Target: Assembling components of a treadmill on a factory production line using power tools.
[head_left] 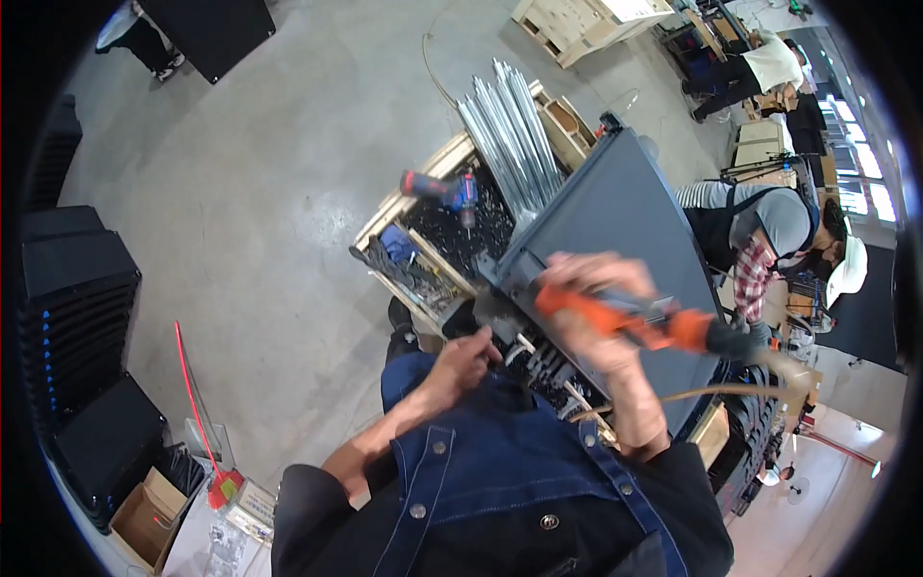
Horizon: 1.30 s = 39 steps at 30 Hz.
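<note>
My right hand (601, 337) is wrapped round an orange drill-shaped power tool (663, 329) with a dark end, held above a large grey panel (625, 192). Both hand and tool are smeared by motion. Lower and to the left, my left hand (463, 365) has its fingers curled together beside the panel's near corner. Whatever it pinches, if anything, is too small to make out. Below the tool, several small dark parts (548, 368) lie along the panel's near edge.
Beyond my left hand, a wooden-framed bin (413, 207) holds black fasteners, a red-and-blue cordless drill (452, 192) and long metal rods (514, 144). A tan hose (692, 392) curves at the right. Another person (769, 221) bends near the panel's far side. Black stacked panels (82, 317) stand left.
</note>
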### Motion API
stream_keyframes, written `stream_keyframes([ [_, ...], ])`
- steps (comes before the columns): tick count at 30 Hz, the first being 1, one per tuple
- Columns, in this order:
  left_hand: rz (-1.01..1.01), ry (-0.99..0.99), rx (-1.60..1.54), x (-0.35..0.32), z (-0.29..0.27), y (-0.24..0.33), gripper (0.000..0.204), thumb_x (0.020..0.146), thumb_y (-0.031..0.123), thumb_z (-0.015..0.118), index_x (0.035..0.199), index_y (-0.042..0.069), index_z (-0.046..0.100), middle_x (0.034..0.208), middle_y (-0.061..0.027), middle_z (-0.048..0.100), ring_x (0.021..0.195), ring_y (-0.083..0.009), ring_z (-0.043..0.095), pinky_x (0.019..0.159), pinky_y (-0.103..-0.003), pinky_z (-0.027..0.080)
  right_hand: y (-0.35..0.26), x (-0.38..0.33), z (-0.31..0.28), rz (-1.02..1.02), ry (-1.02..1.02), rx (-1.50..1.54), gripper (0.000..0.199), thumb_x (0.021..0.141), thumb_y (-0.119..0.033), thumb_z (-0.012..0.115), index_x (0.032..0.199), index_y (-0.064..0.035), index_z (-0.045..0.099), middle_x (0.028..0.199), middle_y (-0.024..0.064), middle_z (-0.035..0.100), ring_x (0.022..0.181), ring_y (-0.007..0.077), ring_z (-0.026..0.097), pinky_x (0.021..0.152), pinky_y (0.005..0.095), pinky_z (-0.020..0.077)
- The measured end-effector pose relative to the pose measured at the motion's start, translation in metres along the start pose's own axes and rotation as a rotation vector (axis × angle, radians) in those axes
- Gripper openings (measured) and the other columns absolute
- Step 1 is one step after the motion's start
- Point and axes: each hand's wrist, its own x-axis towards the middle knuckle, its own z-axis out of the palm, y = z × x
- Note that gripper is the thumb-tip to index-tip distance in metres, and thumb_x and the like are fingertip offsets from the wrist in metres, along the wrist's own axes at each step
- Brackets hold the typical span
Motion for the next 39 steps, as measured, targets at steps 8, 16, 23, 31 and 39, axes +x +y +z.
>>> stream_keyframes([
  [8,0.177,0.087,0.144,0.014,0.009,0.014,0.051,0.104,0.049,0.053,0.099,0.0,0.065,0.062,0.0115,0.034,0.051,-0.001,0.029,0.047,-0.022,0.019,0.001,-0.037,-0.003,0.23,0.263,-0.015,0.046,0.081,-0.003,0.08,0.117,-0.0033,0.051,0.113,0.0181,0.064,0.106,0.0309,0.067,0.103,0.0543,0.0514],
  [16,0.115,0.133,0.065,0.012,-0.006,0.001,0.051,0.103,0.049,0.055,0.101,0.0,0.065,0.062,0.0107,0.033,0.051,-0.0008,0.028,0.046,-0.022,0.019,0.025,-0.054,0.0,0.197,0.32,0.039,0.041,0.083,0.006,0.075,0.118,0.0001,0.053,0.115,0.0213,0.065,0.107,0.0298,0.068,0.096,0.046,0.0574],
  [23,0.113,0.168,0.032,0.012,-0.009,0.003,0.049,0.102,0.049,0.056,0.099,0.0,0.065,0.062,0.0103,0.033,0.05,-0.0011,0.028,0.046,-0.021,0.018,0.026,-0.05,-0.002,0.234,0.256,-0.023,0.04,0.083,0.006,0.075,0.117,0.0002,0.054,0.113,0.0212,0.066,0.104,0.0288,0.069,0.094,0.044,0.0586],
  [31,0.144,0.137,0.008,0.022,-0.011,0.007,0.05,0.102,0.051,0.055,0.099,0.002,0.064,0.062,0.0114,0.031,0.05,-0.0014,0.026,0.046,-0.022,0.016,0.03,-0.019,0.0,0.205,-0.077,-0.108,0.033,0.075,0.008,0.076,0.103,-0.0014,0.061,0.097,0.0144,0.071,0.093,0.0249,0.071,0.09,0.0412,0.0578],
  [39,0.214,0.163,-0.023,0.013,-0.019,0.008,0.05,0.102,0.051,0.055,0.097,0.002,0.063,0.061,0.0117,0.03,0.049,-0.0017,0.026,0.045,-0.023,0.016,0.045,-0.033,0.001,0.175,0.004,0.018,0.034,0.074,0.011,0.074,0.103,-0.0019,0.061,0.096,0.0124,0.071,0.093,0.024,0.071,0.093,0.0404,0.0555],
])
